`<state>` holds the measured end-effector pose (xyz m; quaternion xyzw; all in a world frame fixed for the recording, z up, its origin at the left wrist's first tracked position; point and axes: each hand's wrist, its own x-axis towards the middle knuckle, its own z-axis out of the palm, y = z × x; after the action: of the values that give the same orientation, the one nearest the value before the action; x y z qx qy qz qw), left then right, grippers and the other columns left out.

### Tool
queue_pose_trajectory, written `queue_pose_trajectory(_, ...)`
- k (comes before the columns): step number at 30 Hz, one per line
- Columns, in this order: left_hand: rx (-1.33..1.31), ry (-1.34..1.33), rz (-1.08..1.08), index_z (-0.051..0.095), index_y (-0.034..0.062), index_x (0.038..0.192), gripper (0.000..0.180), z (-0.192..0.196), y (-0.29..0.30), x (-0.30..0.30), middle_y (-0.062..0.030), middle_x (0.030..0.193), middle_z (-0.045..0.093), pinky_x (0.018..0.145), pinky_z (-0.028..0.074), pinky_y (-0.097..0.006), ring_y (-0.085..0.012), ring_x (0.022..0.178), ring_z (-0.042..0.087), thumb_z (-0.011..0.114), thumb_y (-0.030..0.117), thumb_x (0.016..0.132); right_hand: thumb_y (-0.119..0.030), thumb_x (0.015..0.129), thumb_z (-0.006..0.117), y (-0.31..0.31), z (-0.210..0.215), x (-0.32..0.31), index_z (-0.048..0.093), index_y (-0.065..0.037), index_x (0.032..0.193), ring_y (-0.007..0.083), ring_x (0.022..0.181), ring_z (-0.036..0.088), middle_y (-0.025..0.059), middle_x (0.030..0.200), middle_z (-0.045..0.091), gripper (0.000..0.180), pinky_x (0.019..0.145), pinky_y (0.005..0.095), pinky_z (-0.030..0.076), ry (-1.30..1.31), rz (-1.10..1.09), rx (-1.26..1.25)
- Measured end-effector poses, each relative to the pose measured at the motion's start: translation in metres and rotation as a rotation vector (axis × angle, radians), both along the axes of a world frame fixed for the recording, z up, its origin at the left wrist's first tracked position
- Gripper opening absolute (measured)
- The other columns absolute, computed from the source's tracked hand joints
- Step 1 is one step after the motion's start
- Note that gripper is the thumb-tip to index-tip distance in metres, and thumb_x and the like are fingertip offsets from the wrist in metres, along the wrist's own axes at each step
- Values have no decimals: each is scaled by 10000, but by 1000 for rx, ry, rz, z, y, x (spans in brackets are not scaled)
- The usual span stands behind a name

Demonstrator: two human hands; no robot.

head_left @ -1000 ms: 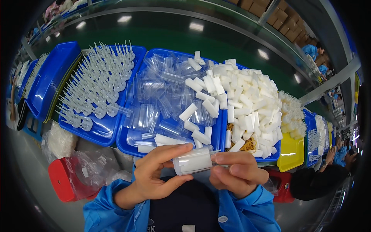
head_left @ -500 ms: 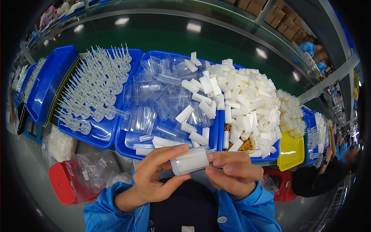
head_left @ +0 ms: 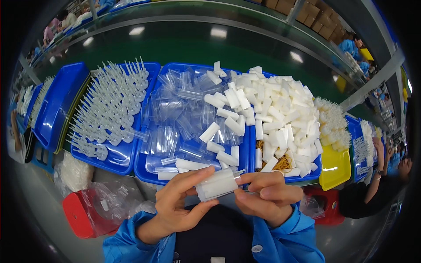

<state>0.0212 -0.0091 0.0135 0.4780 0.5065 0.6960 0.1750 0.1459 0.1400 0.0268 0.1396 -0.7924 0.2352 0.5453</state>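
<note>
Between my two hands sits a clear plastic sleeve (head_left: 218, 184) with a white block inside it. My left hand (head_left: 175, 208) grips its left end, thumb below and fingers above. At the right end, my right hand (head_left: 268, 198) pinches the edge with thumb and index finger, near a thin clear stem or rim I cannot make out well. Just beyond my hands is a pile of clear plastic sleeves (head_left: 169, 107) in a blue tray (head_left: 144, 173), with a few white blocks on top. A heap of white foam-like blocks (head_left: 287, 111) fills the neighbouring tray on the right.
Thin-stemmed, white translucent parts (head_left: 107, 105) stand in a blue tray at left, beside stacked blue trays (head_left: 61, 105). Yellow rubber bands (head_left: 285, 163) lie among the blocks. A yellow tray (head_left: 335, 171) and a co-worker's arm (head_left: 377, 171) are at right. Red stools (head_left: 79, 212) stand below.
The whole view has shifted slightly to the right and tilted. Both hands keep nearly the same hold on the sleeve. At the right, the co-worker's arms have moved.
</note>
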Motion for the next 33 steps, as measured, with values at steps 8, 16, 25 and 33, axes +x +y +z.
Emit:
queue_pose_trajectory(8,-1,73,67,503,-88,1258,577,-9,-1,-3,-235,1232,558,929,517,-363,-287,1132,582,771,-12,752,44,671,769,8,-3,7,673,-23,901,255,847,612,95,1002,526,258,765,407,580,-47,-44,43)
queue_pose_trajectory(16,-34,-77,137,484,-48,1265,555,-15,4,-6,-246,1258,532,994,458,-381,-285,1159,558,753,95,800,-12,629,725,80,18,97,665,-89,811,260,876,537,67,897,575,207,732,357,423,-577,-731,-103)
queue_pose_trajectory(25,-45,-113,80,509,-49,1241,488,-10,15,-6,-249,1253,532,994,451,-388,-283,1160,553,715,85,819,27,729,672,101,12,94,593,-43,776,185,778,557,69,870,587,115,695,292,419,-376,-655,-573)
queue_pose_trajectory(33,-94,-460,-55,533,-63,1218,392,-10,21,-7,-232,1232,570,989,453,-389,-273,1133,576,643,47,858,75,801,571,106,14,85,567,-19,846,198,938,659,173,1113,603,105,654,226,458,-54,247,-1457)
